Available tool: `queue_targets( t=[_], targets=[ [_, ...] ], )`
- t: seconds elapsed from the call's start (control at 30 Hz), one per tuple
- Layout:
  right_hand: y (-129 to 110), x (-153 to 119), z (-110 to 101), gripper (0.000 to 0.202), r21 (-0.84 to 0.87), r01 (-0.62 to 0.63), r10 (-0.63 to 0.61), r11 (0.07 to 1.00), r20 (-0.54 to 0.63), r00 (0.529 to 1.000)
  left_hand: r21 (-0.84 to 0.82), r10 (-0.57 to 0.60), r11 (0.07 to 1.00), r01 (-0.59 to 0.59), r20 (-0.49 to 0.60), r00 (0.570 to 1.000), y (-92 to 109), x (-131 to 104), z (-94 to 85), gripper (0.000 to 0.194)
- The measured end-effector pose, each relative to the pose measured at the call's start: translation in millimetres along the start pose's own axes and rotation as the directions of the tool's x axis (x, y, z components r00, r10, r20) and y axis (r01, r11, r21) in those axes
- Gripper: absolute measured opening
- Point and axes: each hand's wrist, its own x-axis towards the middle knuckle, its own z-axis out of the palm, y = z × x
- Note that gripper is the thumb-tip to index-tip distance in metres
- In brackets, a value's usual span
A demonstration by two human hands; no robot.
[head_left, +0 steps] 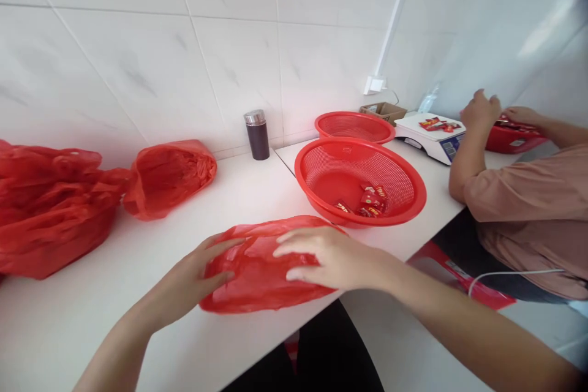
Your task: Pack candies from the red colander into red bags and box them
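A red plastic bag [260, 288] lies spread with its mouth toward me at the table's front edge. My left hand [195, 278] is at the bag's left side, fingers apart and reaching over its rim. Over the right part of the bag is my right hand [331, 257], its fingers spread and slightly bent. Neither hand grips anything that I can see. Just beyond the bag stands a large red plastic basket [316, 174] with perforated sides. Several small red packets [373, 199] lie in the bottom of it.
On the left are a full-looking red bag [50, 214] and a smaller open red bag [169, 177]. A dark tumbler [258, 138] stands by the wall. Behind the basket are another red basket [353, 119], a cardboard box [388, 111] and a scale [425, 141]. A co-worker [528, 196] sits at right.
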Motion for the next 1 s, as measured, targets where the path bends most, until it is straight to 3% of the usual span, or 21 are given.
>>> queue_targets(
  t=[0.07, 0.13, 0.2, 0.23, 0.3, 0.37, 0.43, 0.53, 0.6, 0.77, 0.9, 1.0],
  targets=[
    [11, 1, -33, 0.035, 0.018, -0.007, 0.010, 1.000, -0.125, 0.992, -0.187, 0.033, 0.982, -0.019, 0.070, 0.997, -5, -1, 0.5, 0.056],
    [41, 5, -69, 0.042, -0.080, -0.152, 0.130, 0.985, -0.225, 0.966, -0.341, 0.007, 0.940, 0.036, 0.123, 0.992, -7, -1, 2.5, 0.058],
    [86, 8, -98, 0.064, -0.236, -0.336, 0.298, 0.912, -0.183, 0.937, -0.467, -0.046, 0.878, 0.105, 0.136, 0.990, -4, 3, 7.7, 0.056],
    [110, 8, -109, 0.083, -0.302, -0.421, 0.409, 0.855, -0.103, 0.906, -0.535, -0.075, 0.834, 0.137, 0.135, 0.988, -2, 6, 11.5, 0.056],
    [152, 6, -119, 0.107, -0.418, -0.564, 0.621, 0.712, -0.001, 0.784, -0.665, -0.136, 0.724, 0.182, 0.121, 0.983, 1, 11, 20.2, 0.056],
    [180, 1, -117, 0.116, -0.489, -0.644, 0.754, 0.588, 0.043, 0.656, -0.760, -0.181, 0.617, 0.206, 0.119, 0.976, 1, 15, 28.6, 0.058],
    [194, -4, -110, 0.115, -0.510, -0.672, 0.798, 0.537, 0.048, 0.601, -0.809, -0.209, 0.547, 0.216, 0.118, 0.971, -3, 18, 34.4, 0.059],
    [196, -7, -100, 0.101, -0.497, -0.660, 0.777, 0.563, 0.048, 0.627, -0.857, -0.270, 0.472, 0.206, 0.083, 0.959, -10, 19, 37.5, 0.060],
    [194, -7, -99, 0.081, -0.479, -0.639, 0.750, 0.602, 0.065, 0.658, -0.879, -0.320, 0.436, 0.193, 0.049, 0.946, -13, 19, 37.3, 0.060],
    [193, -4, -99, 0.021, -0.411, -0.612, 0.703, 0.676, 0.111, 0.702, -0.864, -0.325, 0.463, 0.197, 0.041, 0.945, -5, 15, 36.6, 0.061],
    [185, 0, -111, 0.014, -0.295, -0.618, 0.667, 0.729, 0.099, 0.738, -0.858, -0.347, 0.476, 0.192, 0.017, 0.938, 5, 10, 36.4, 0.063],
    [158, 7, -125, 0.012, -0.168, -0.590, 0.603, 0.790, 0.035, 0.797, -0.866, -0.351, 0.468, 0.175, 0.000, 0.936, 8, 8, 36.6, 0.066]
  ],
)
